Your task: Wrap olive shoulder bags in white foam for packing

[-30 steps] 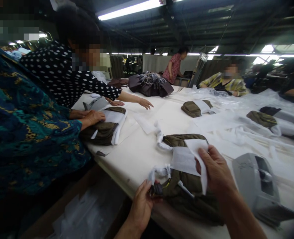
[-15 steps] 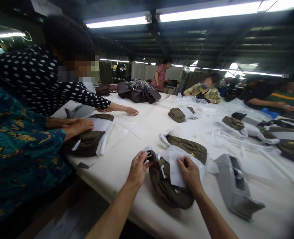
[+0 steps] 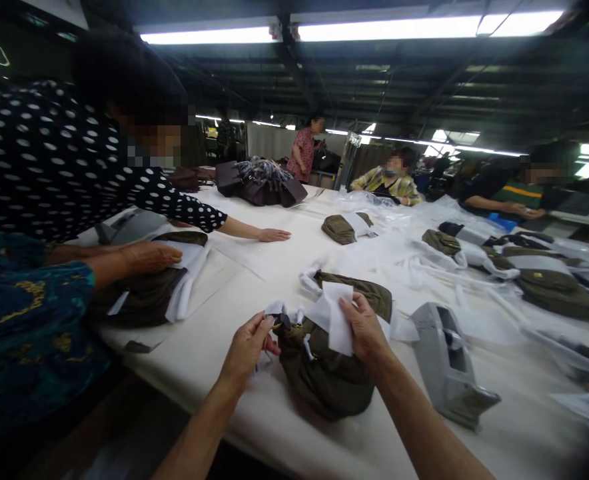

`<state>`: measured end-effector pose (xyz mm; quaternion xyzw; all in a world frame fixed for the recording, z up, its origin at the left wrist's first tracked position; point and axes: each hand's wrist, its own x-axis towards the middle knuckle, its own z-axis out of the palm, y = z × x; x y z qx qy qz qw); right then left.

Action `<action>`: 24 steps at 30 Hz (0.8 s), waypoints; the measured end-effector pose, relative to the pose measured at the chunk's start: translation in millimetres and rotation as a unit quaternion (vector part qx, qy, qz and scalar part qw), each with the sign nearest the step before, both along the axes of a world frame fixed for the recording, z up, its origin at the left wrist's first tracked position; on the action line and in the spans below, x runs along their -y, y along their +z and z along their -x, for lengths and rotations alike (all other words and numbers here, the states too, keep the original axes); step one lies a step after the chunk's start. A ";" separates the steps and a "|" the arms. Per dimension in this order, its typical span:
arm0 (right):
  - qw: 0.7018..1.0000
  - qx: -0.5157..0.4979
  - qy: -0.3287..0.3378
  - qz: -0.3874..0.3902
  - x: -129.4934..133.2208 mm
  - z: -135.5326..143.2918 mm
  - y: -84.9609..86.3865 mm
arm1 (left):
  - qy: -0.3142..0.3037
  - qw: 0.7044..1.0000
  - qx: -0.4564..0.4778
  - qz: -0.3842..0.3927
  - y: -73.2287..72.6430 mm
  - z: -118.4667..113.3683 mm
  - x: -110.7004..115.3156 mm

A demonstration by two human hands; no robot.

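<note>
An olive-green fabric bag (image 3: 324,383) lies on the white table in front of me, with zips and white-wrapped pulls on its top side. My left hand (image 3: 247,350) pinches the dark strap end (image 3: 282,321) at the bag's left corner, where some white wrapping shows. Between the thumb and fingers of my right hand (image 3: 367,330) is a small white paper sheet (image 3: 338,307), held upright over the bag. More white wrapping covers a strap piece (image 3: 310,279) behind the bag.
A grey tape dispenser (image 3: 447,367) stands right of the bag. At left, a co-worker's hands (image 3: 149,257) rest on another olive bag (image 3: 139,293); another co-worker's arm (image 3: 247,230) reaches across the table. Wrapped bags (image 3: 544,287) and clear plastic lie at right, dark brown bags (image 3: 259,183) farther back.
My right hand has lifted the white paper sheet off the bag and tilted it up. My left hand keeps its pinch on the strap end. The view has swung slightly right.
</note>
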<state>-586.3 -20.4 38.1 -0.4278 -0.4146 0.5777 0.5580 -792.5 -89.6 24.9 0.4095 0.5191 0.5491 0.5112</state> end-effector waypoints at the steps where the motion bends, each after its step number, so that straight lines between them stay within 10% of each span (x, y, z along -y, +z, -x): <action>1: 0.999 0.026 0.021 -0.009 -0.9 -1.2 3.0 | 0.000 1.000 0.023 0.001 -1.4 -2.0 0.4; 8: 0.853 0.416 0.254 -0.185 -15.5 0.2 24.9 | 0.018 0.998 0.041 -0.033 -9.6 -15.2 7.5; 15: 0.754 0.379 0.470 -0.258 -17.4 33.3 34.7 | 0.010 0.996 -0.048 -0.076 -4.7 -19.0 13.5; 24: 0.896 0.212 0.380 -0.087 -8.1 47.3 5.3 | 0.070 0.993 0.094 -0.022 -27.4 -29.0 6.8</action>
